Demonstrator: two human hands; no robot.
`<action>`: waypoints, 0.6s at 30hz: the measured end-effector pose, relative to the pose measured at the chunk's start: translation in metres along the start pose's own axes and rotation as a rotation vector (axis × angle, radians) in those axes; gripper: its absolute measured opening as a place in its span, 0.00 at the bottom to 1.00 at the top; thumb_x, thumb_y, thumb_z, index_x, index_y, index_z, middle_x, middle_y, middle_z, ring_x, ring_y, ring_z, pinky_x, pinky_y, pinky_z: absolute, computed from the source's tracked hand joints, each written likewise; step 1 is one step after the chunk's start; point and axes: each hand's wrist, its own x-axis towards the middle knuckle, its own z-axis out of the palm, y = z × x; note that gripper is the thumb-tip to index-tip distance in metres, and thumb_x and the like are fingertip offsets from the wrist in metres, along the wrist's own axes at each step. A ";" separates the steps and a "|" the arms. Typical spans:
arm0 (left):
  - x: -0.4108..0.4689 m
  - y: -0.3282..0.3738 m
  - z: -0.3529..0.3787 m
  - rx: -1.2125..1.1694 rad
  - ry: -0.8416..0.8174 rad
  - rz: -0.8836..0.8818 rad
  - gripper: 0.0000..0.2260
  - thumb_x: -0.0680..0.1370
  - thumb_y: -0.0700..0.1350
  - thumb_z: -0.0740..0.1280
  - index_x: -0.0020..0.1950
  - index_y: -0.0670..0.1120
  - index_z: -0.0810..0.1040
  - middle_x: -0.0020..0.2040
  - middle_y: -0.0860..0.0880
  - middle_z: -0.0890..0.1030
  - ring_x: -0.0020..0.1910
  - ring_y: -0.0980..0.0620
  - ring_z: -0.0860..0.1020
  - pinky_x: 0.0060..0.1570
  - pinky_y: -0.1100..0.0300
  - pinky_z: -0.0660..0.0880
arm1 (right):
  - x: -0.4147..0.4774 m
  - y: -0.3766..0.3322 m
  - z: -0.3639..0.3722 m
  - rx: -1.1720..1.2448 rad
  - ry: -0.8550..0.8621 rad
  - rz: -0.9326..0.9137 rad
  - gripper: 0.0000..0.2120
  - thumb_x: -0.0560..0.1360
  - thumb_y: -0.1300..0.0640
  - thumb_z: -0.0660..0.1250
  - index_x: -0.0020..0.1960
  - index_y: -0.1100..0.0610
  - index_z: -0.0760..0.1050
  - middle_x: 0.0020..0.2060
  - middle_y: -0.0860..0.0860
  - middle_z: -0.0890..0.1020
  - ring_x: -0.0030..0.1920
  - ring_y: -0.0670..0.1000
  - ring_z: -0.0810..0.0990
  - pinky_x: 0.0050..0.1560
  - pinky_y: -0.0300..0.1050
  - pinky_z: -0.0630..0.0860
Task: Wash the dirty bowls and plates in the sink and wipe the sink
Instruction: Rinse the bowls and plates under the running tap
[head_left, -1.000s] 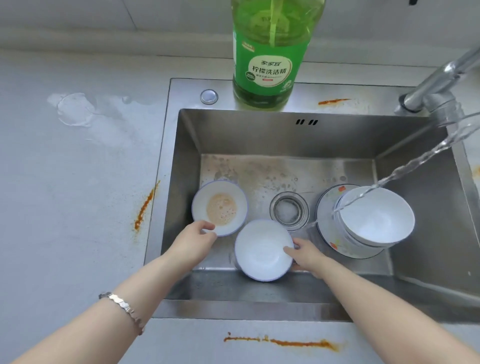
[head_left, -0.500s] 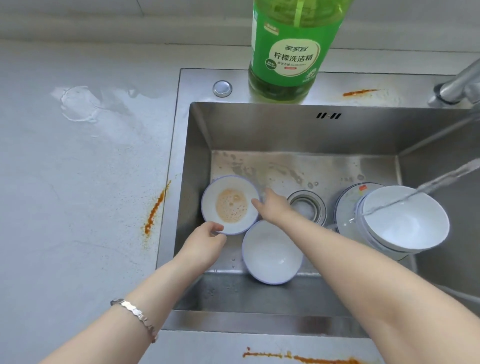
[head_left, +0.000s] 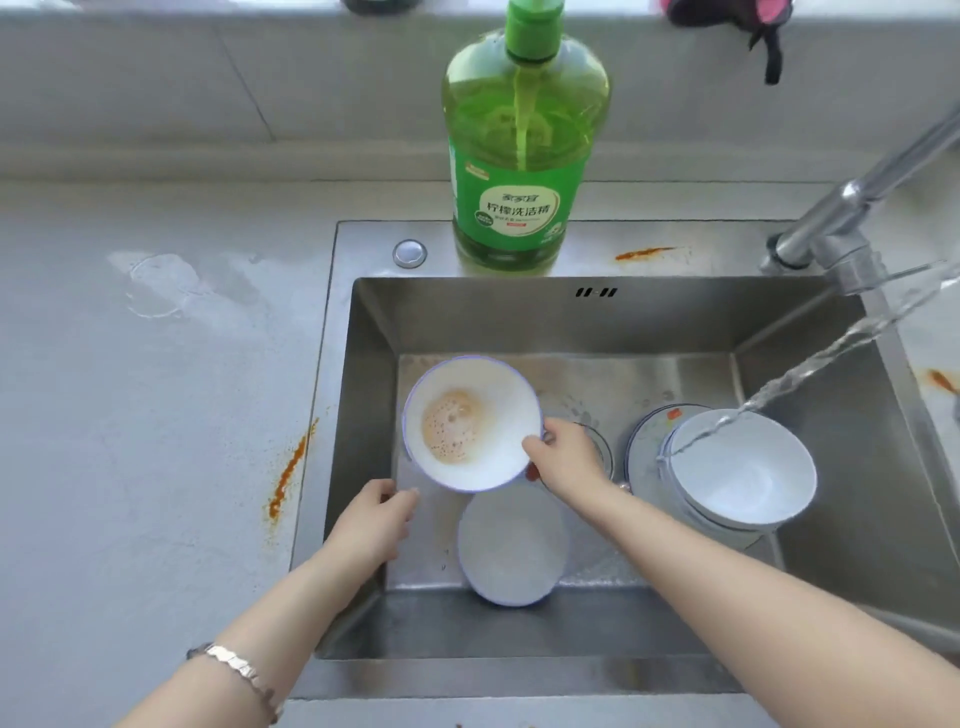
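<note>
White dirty bowl (head_left: 470, 423) is pinched by the right hand (head_left: 563, 460); left hand (head_left: 371, 525) beside it curls loosely, empty. Wet rim could slip.

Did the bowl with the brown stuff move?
Yes. The right hand grips the dirty bowl, lifted off the sink floor, nearer the drain than before.

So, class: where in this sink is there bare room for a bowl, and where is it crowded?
Free: floor along the back wall of the sink, and right of the stacked bowls. Crowded: the middle, with the foamy bowl in the right hand and the front bowl.
</note>
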 end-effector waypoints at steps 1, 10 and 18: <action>-0.008 0.010 0.005 -0.097 -0.030 0.014 0.22 0.79 0.50 0.61 0.72 0.45 0.62 0.52 0.45 0.77 0.50 0.47 0.77 0.54 0.50 0.74 | -0.012 -0.002 -0.012 0.057 0.017 0.013 0.06 0.70 0.60 0.60 0.36 0.59 0.73 0.17 0.47 0.75 0.25 0.45 0.78 0.33 0.39 0.73; -0.084 0.083 0.103 -0.619 -0.232 0.248 0.09 0.80 0.48 0.60 0.58 0.59 0.68 0.59 0.51 0.76 0.52 0.47 0.80 0.41 0.54 0.80 | -0.106 0.006 -0.125 0.290 0.145 0.029 0.06 0.74 0.61 0.62 0.41 0.56 0.76 0.25 0.47 0.79 0.26 0.41 0.77 0.36 0.43 0.75; -0.110 0.117 0.151 -0.570 -0.162 0.319 0.08 0.81 0.55 0.55 0.59 0.62 0.67 0.59 0.52 0.76 0.51 0.50 0.78 0.34 0.55 0.79 | -0.121 0.026 -0.176 -0.805 0.226 -0.616 0.33 0.64 0.62 0.62 0.69 0.66 0.64 0.67 0.61 0.68 0.69 0.58 0.64 0.71 0.48 0.51</action>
